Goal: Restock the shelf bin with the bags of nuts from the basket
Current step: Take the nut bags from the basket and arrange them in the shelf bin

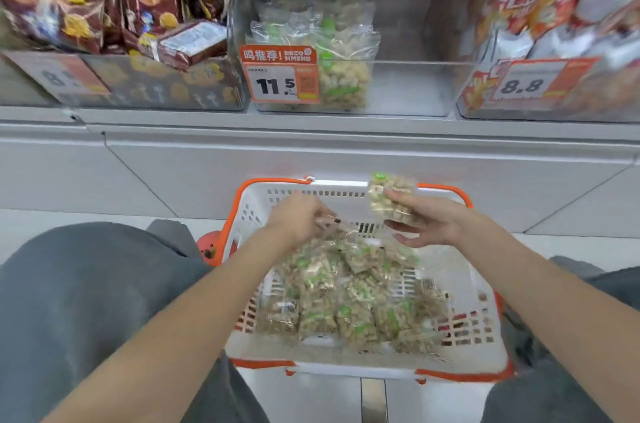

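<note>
A white basket with orange trim (485, 346) sits on the floor between my knees, with several clear bags of nuts (349, 301) piled in it. My right hand (429, 222) holds one bag of nuts (388, 197) upright above the basket's far rim. My left hand (298, 215) reaches into the basket and pinches the top of another bag (332, 223) on the pile. On the shelf above stands the clear shelf bin (408, 90); a few bags of nuts (343, 69) stand at its left side, behind an orange 11.5 price tag (280, 76).
A bin of dark red snack bags (138, 7) stands left of the nut bin, and a bin of red-and-white bags (561, 24) stands right of it. A white cabinet front (346, 159) runs below the shelf. My grey-trousered knees (86, 301) flank the basket.
</note>
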`<state>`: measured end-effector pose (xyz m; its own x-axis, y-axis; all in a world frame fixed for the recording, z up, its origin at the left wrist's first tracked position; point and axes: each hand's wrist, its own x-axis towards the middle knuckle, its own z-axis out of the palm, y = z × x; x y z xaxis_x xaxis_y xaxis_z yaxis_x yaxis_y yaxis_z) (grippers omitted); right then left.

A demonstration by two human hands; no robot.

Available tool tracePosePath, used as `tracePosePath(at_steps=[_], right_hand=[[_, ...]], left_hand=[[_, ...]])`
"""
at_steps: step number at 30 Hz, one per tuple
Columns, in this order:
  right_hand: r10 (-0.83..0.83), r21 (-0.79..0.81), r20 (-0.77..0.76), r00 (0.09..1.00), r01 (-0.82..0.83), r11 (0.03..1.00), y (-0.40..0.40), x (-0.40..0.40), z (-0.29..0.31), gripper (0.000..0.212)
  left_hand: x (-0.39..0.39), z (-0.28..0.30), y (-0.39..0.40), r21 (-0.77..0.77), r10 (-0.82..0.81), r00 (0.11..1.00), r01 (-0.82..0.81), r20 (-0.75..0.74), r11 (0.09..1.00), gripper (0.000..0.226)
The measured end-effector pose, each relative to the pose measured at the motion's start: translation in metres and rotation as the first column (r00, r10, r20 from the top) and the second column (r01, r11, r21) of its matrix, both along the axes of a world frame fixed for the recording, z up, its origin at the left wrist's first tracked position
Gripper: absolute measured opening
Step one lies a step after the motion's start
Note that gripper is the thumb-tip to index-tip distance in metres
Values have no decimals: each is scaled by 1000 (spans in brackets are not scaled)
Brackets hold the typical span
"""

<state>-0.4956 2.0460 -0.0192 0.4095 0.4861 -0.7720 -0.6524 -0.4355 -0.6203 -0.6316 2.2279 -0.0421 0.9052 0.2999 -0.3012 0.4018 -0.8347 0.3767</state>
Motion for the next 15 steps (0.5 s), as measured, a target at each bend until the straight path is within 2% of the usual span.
tracePosePath(at_steps=[3,4,6,8,10,12,14,15], right_hand=[[17,167,19,1000,-20,986,3,9,56,29],[51,222,16,999,-53,974,4,9,70,30],[130,320,7,991,-125,939,6,12,86,41],[130,416,-47,990,-99,904,10,13,94,54],[88,477,-102,991,-29,878,13,17,92,70],[20,484,-93,995,28,875,14,19,87,71],[-60,431,-54,997,77,899,17,23,82,61],[-94,411,-50,994,106,905,19,26,81,55]], left_hand=[[16,55,4,131,-152,954,122,259,984,41],[20,71,3,186,-237,897,178,373,966,41],[26,98,-5,334,-429,715,282,552,900,35],[34,110,-9,486,-593,549,346,588,802,34],[43,108,-7,521,-629,529,360,569,774,34],[43,99,-2,372,-514,578,355,634,858,41],[42,97,-1,-54,-156,709,265,688,963,50],[45,100,-2,-299,56,751,192,657,935,51]])
